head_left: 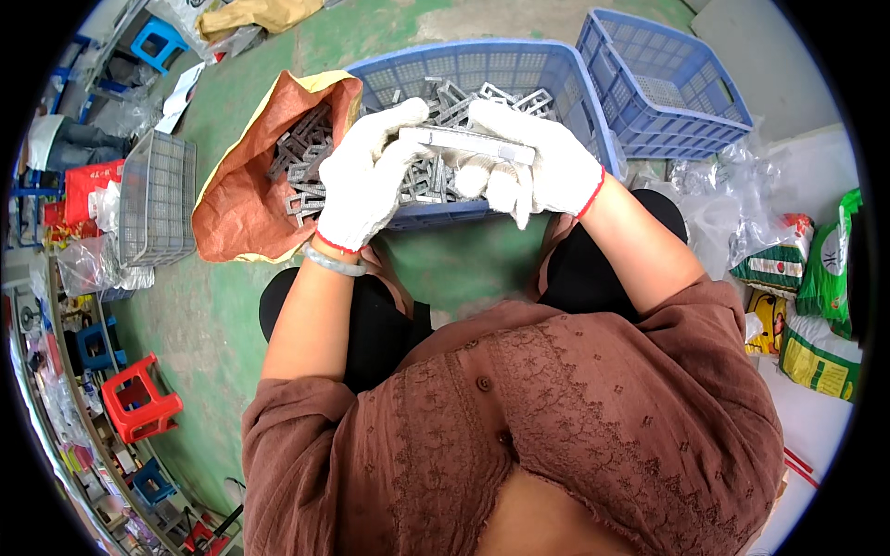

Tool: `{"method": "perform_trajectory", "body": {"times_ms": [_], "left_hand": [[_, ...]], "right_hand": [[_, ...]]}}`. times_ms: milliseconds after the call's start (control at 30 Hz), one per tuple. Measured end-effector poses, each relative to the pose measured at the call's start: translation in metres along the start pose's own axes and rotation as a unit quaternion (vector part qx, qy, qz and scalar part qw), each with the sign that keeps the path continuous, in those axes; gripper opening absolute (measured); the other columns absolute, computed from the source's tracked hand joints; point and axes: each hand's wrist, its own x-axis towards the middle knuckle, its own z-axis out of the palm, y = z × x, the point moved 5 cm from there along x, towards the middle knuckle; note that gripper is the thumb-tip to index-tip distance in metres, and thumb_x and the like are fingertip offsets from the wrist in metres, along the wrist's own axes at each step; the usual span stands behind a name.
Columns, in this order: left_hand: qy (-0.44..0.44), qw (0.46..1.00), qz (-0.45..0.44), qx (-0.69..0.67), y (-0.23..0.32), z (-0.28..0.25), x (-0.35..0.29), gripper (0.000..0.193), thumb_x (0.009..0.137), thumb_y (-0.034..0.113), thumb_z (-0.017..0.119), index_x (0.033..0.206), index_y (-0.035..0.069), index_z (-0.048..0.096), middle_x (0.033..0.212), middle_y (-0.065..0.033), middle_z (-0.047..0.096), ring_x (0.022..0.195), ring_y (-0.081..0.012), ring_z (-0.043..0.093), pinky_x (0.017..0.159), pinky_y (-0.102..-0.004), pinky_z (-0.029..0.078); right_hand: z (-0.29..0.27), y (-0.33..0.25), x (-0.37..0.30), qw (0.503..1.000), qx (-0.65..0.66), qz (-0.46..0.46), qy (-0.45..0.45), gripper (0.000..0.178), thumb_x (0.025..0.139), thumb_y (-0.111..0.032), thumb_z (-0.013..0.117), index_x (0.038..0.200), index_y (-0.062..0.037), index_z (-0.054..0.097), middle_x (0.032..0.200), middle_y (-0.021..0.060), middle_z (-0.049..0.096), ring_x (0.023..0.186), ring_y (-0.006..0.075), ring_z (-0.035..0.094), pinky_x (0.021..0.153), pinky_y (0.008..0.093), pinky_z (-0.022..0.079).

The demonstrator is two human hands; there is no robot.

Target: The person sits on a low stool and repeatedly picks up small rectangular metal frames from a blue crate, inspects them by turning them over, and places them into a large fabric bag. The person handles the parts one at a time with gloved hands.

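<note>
My left hand [369, 176] and my right hand [553, 159], both in white knit gloves, hold a long grey metal part [467, 143] between them by its two ends. Fingers curl under it on both sides, with the thumbs above. It is held level over a blue plastic crate [468, 48], in which many grey rectangular metal frames [451, 100] lie in a loose heap. Left of the crate, an orange woven sack [232, 208] gapes toward me, with more such metal frames [304, 162] inside. My left wrist and glove cover part of the crate's near left corner.
A second blue crate [667, 130] stands at the back right, beside crumpled clear plastic [709, 190] and printed bags [816, 352]. On the left are a grey mesh basket [158, 199], a red stool [141, 398] and cluttered shelving [88, 371]. The floor [232, 334] is green.
</note>
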Motion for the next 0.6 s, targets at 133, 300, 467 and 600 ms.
{"method": "perform_trajectory", "body": {"times_ms": [133, 300, 467, 600], "left_hand": [[-0.013, 0.999, -0.015, 0.032, -0.0048, -0.0051, -0.0036, 0.034, 0.097, 0.001, 0.056, 0.13, -0.006, 0.057, 0.124, -0.0134, 0.065, 0.105, -0.0173, 0.064, 0.095, -0.0286, 0.05], [-0.021, 0.998, -0.06, 0.013, -0.0048, -0.0037, -0.0039, 0.033, 0.098, 0.002, 0.057, 0.13, -0.007, 0.057, 0.122, -0.0136, 0.065, 0.103, -0.0178, 0.065, 0.092, -0.0288, 0.052], [-0.017, 0.997, -0.076, -0.007, -0.0031, 0.0006, -0.005, 0.032, 0.098, 0.003, 0.057, 0.129, -0.007, 0.057, 0.119, -0.0135, 0.066, 0.099, -0.0182, 0.066, 0.09, -0.0293, 0.053], [-0.021, 0.998, -0.064, -0.003, -0.0026, 0.0008, -0.0053, 0.031, 0.099, 0.003, 0.057, 0.128, -0.007, 0.058, 0.117, -0.0138, 0.067, 0.098, -0.018, 0.067, 0.089, -0.0293, 0.054]], "right_hand": [[-0.0025, 0.0003, 0.0029, 0.999, -0.034, -0.01, 0.007, 0.063, 0.099, -0.051, 0.05, 0.118, 0.0077, 0.061, 0.087, 0.0212, 0.07, 0.064, 0.028, 0.068, 0.046, 0.0399, 0.062], [0.0016, -0.0034, 0.0011, 0.998, -0.048, -0.028, 0.016, 0.067, 0.099, -0.056, 0.047, 0.113, 0.0078, 0.062, 0.085, 0.0204, 0.07, 0.064, 0.0284, 0.068, 0.045, 0.0408, 0.061], [0.003, -0.0055, -0.0022, 0.996, -0.064, -0.053, 0.036, 0.075, 0.101, -0.058, 0.041, 0.123, 0.0114, 0.057, 0.089, 0.0241, 0.07, 0.063, 0.0276, 0.071, 0.046, 0.0365, 0.062], [0.0004, -0.0076, -0.004, 0.992, -0.093, -0.066, 0.056, 0.078, 0.1, -0.06, 0.041, 0.125, 0.0116, 0.056, 0.088, 0.0234, 0.07, 0.063, 0.0272, 0.071, 0.047, 0.0373, 0.062]]}}
